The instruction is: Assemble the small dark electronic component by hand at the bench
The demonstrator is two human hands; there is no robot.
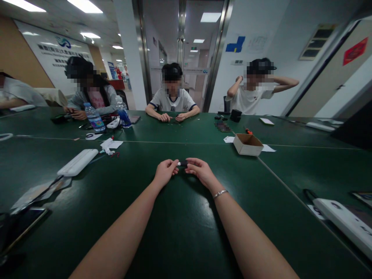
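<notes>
Above the green table, my left hand and my right hand meet over a small black object with a shiny silver end. The silver end lies at my left fingertips, pinched between thumb and fingers. Its dark end is gripped by my right thumb and fingers. Fingers cover both ends, so its exact kind cannot be made out. A metal bracelet circles my right wrist.
An open cardboard box stands at the right. White power strips lie left and right, with a phone at lower left. Two bottles stand farther back. Several people sit around the table, one person directly opposite.
</notes>
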